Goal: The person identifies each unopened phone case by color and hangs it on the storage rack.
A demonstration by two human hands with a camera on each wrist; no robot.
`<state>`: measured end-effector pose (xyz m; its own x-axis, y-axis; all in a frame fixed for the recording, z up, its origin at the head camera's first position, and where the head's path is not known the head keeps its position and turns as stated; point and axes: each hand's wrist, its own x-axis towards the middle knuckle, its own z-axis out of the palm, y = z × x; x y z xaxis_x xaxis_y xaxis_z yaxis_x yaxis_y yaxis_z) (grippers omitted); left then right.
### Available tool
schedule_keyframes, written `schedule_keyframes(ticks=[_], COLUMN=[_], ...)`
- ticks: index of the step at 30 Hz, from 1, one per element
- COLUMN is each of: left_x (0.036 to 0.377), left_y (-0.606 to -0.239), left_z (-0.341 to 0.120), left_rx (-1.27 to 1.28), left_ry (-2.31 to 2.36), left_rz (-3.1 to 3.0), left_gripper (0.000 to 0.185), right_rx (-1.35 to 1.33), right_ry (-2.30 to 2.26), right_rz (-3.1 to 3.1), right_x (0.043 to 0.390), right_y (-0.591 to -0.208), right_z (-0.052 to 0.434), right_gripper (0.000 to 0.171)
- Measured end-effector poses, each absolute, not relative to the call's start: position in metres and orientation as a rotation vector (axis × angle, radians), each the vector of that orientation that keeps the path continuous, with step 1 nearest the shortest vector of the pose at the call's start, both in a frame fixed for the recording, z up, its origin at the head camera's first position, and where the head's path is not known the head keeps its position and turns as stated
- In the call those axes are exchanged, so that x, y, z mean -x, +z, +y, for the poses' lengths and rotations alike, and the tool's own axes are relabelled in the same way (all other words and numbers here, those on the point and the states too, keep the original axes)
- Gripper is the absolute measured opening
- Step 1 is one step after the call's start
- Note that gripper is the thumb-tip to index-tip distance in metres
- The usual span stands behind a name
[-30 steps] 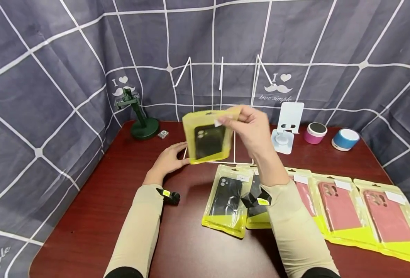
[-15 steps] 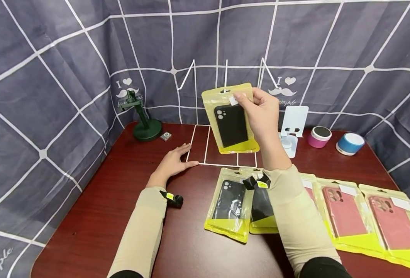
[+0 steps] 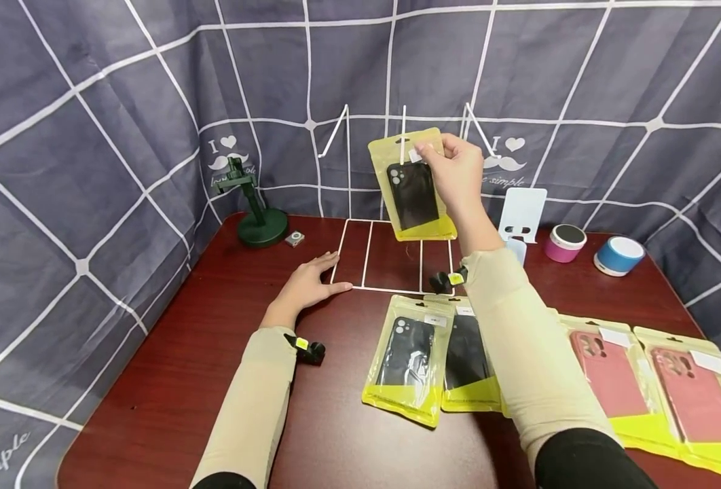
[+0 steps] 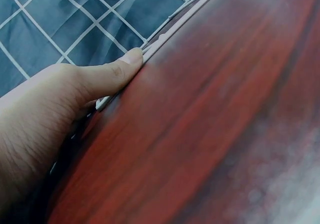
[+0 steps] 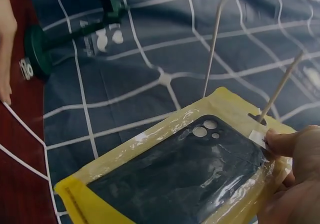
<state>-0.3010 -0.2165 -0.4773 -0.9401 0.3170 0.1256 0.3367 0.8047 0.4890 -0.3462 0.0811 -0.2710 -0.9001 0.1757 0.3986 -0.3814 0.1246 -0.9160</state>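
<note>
Right hand (image 3: 455,170) raised above the far middle of the worktop (image 3: 171,380), grip pinched on the top corner of a yellow pouch (image 3: 412,183) with a black phone case inside. Pouch hanging upright, its hang-hole on the middle prong (image 3: 403,132) of a white wire rack (image 3: 391,258); from the right wrist view, the prong passing through the hole just beside the thumb (image 5: 287,141). Left hand (image 3: 308,285) flat on the worktop, fingers straight and relaxed, grip holding nothing, fingertips touching the rack's front left corner; from the left wrist view, thumb (image 4: 112,74) pressed against the white wire.

Nearer, two more black-case pouches (image 3: 406,360) lying flat side by side, partly under the right sleeve. Two pink-case pouches (image 3: 693,401) in a row to the right. At the back: green stand (image 3: 256,210) on the left, white phone stand (image 3: 522,214), pink speaker (image 3: 564,242) and blue speaker (image 3: 618,255) on the right.
</note>
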Motion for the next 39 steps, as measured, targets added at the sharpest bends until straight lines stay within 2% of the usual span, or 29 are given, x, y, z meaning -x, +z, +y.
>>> schedule_keyframes(ticks=[6,11,21,27,39], left_x=[0.302,0.302,0.301,0.303,0.3], left_y=[-0.478,-0.478,-0.476,-0.476,-0.477], left_z=[-0.217,-0.217,-0.216,-0.214,-0.217], left_rx=[0.523,0.522,0.523,0.517,0.527], left_ry=[-0.821,-0.797,-0.773,-0.799,-0.797], left_rz=[-2.954,-2.973,-2.976,-2.971,-2.972], left_gripper=[0.093,0.096,0.095,0.094,0.096], right_rx=[-0.116,-0.017,0.03,-0.037,-0.198], right_ry=[1.925,1.904,1.877,1.758,1.557], right_rz=[-1.986,-2.058,-2.106,-2.088,-2.112], right_x=[0.376,0.386,0.388,0.389,0.371], right_y=[-0.265,-0.261,-0.261,-0.27,-0.303], right_z=[0.081,0.08,0.081,0.086,0.118], right_gripper=[0.021,0.025,0.03,0.025,0.03])
